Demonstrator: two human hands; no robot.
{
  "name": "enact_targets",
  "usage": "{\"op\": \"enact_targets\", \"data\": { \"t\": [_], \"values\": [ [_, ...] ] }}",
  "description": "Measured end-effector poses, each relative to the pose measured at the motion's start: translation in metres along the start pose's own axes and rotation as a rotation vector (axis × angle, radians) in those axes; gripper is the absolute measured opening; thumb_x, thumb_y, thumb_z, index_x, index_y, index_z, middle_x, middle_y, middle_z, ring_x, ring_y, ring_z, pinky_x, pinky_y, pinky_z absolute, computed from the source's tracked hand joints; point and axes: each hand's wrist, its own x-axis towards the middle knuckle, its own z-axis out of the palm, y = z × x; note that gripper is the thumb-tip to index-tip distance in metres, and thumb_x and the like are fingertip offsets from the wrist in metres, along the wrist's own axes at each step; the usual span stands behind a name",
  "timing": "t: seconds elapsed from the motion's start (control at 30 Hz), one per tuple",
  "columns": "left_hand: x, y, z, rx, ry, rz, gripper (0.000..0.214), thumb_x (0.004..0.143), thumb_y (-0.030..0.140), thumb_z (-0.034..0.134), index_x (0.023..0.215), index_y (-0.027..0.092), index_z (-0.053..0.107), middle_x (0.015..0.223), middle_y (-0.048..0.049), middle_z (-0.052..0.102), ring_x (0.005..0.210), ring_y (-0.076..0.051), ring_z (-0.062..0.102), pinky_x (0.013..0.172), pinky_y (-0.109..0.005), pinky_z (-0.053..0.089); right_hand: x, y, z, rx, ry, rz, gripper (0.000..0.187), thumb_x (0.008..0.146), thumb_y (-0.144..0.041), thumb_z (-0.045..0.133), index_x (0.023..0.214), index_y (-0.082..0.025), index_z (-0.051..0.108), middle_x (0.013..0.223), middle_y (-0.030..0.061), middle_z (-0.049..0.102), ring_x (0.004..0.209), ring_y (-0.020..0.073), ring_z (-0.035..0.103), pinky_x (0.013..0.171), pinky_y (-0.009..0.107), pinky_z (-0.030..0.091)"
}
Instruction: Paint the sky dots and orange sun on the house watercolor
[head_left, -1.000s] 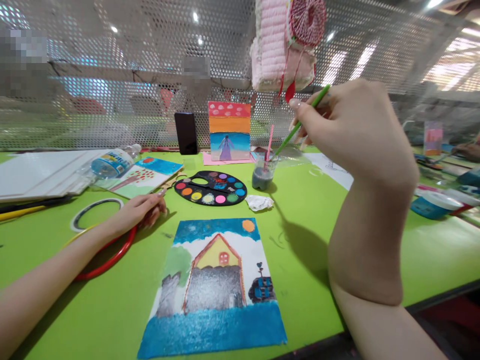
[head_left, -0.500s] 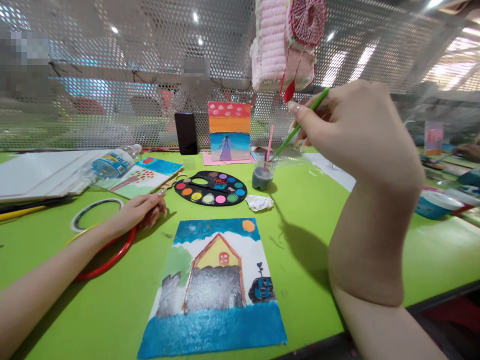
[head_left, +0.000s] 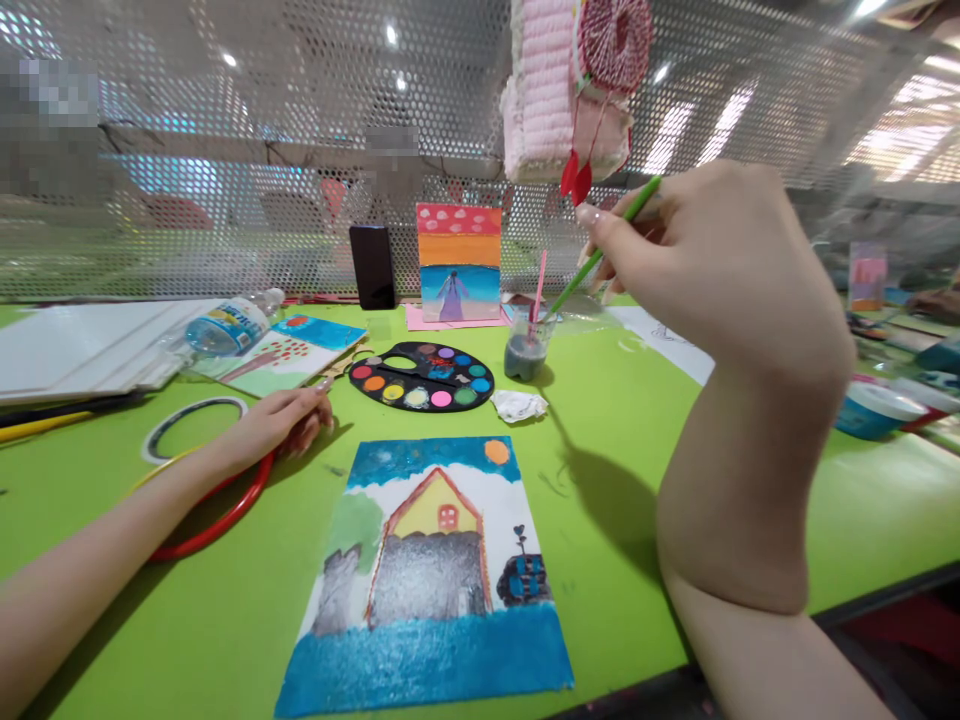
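Observation:
My right hand [head_left: 697, 260] is raised above the far right of the table, pinching a green paintbrush [head_left: 611, 240] whose tip points down towards a glass jar of grey water [head_left: 526, 345]. A pink brush [head_left: 538, 285] stands in that jar. My left hand [head_left: 289, 420] rests on the green table [head_left: 622, 520] with its fingers loosely curled, holding nothing. Beside it lies a red ring [head_left: 217, 510], partly under my wrist. In front of me lies a painting of a yellow-roofed house [head_left: 427, 580]. A round black watercolour palette [head_left: 420, 376] sits beyond it.
A small painted card [head_left: 459, 262] and a dark phone [head_left: 372, 266] stand against a perforated metal screen [head_left: 225, 120]. A plastic bottle [head_left: 229, 326] lies on a stack of white boards [head_left: 75, 345]. A pink knitted hanging [head_left: 562, 90] dangles above. A co-worker's hand [head_left: 937, 305] shows far right.
The red pieces under the pink hanging have swung slightly. My right hand has shifted only a little, and my left hand stays in place.

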Motion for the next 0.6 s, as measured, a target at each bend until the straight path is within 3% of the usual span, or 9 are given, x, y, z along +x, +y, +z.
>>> {"op": "enact_targets", "data": {
  "t": [0.27, 0.43, 0.6],
  "values": [
    [-0.0015, 0.0016, 0.0007, -0.002, 0.001, -0.002, 0.056, 0.079, 0.068, 0.043, 0.072, 0.014, 0.056, 0.041, 0.0025, 0.05, 0.034, -0.008, 0.041, 0.036, -0.018, 0.032, -0.0012, -0.0027, -0.0016, -0.03, -0.018, 0.006, 0.047, 0.088, -0.027, 0.052, 0.049, -0.025, 0.026, 0.048, -0.0029, 0.028, 0.05, 0.0157, 0.034, 0.057, 0.033, 0.024],
    [0.0002, 0.0011, 0.0012, -0.008, 0.004, 0.002, 0.059, 0.076, 0.072, 0.044, 0.071, 0.014, 0.056, 0.04, 0.0027, 0.05, 0.034, -0.008, 0.041, 0.036, -0.018, 0.032, -0.0012, -0.0023, -0.0027, -0.024, -0.025, -0.002, 0.049, 0.087, -0.027, 0.054, 0.049, -0.024, 0.023, 0.049, -0.0036, 0.026, 0.05, 0.0135, 0.027, 0.056, 0.032, 0.022],
    [0.0014, 0.0001, 0.0007, -0.001, 0.006, -0.006, 0.06, 0.077, 0.073, 0.043, 0.071, 0.015, 0.056, 0.04, 0.0029, 0.05, 0.033, -0.008, 0.041, 0.035, -0.018, 0.032, -0.001, -0.0019, -0.0018, -0.02, -0.032, -0.002, 0.047, 0.087, -0.027, 0.053, 0.05, -0.024, 0.026, 0.05, -0.0037, 0.027, 0.05, 0.0135, 0.029, 0.056, 0.031, 0.022]
  ]
}}
